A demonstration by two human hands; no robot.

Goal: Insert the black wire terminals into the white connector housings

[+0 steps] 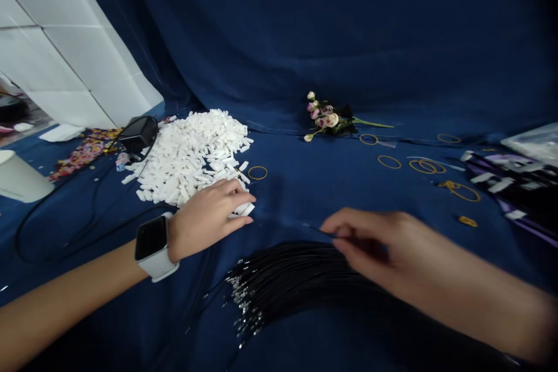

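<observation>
My left hand (208, 222) rests at the near edge of a heap of small white rectangular pieces (187, 157), its fingertips curled over a few of them. Whether it grips any is hidden. A smartwatch (152, 247) sits on that wrist. My right hand (366, 241) pinches a thin black cable (317, 228) between thumb and fingers, above a large fanned bundle of black cables (288, 279) with metal-tipped ends.
Blue cloth (305, 186) covers the surface. Loose rubber bands (389, 161) lie right of centre, with artificial flowers (325, 119) behind them. A black power adapter (138, 133) and its cord sit left, near a white cup (17, 177). Dark strips with white pieces (510, 186) lie far right.
</observation>
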